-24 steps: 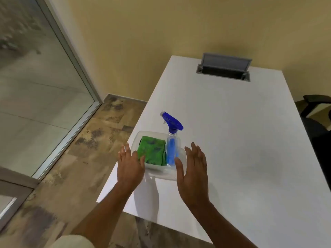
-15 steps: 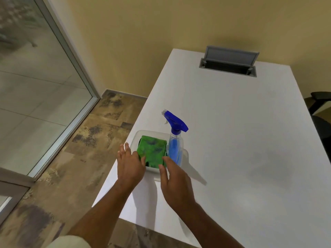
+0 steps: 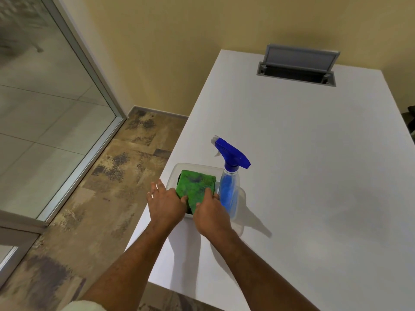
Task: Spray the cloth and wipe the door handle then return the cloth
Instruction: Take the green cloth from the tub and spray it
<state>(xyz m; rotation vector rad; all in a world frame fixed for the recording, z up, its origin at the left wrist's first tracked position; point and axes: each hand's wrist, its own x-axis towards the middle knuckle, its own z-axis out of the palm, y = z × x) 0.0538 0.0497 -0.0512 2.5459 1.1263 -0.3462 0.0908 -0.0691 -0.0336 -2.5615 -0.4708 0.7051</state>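
A folded green cloth (image 3: 195, 182) lies in a clear plastic tray (image 3: 177, 170) near the left front edge of the white table (image 3: 303, 153). A spray bottle (image 3: 229, 191) with blue liquid and a blue trigger head stands upright at the tray's right side. My left hand (image 3: 165, 204) rests against the tray's left near rim, fingers spread, thumb touching the cloth's near edge. My right hand (image 3: 211, 213) has its fingers on the cloth's near right corner, just left of the bottle. No door handle is in view.
A glass door with a metal frame (image 3: 89, 70) stands at the left over a brown tiled floor (image 3: 101, 187). An open grey cable hatch (image 3: 296, 66) sits at the table's far end. A dark chair (image 3: 409, 122) shows at the right edge.
My right hand has moved left and forward from beside the bottle onto the cloth's near right corner. My left hand has stayed at the tray's left side.
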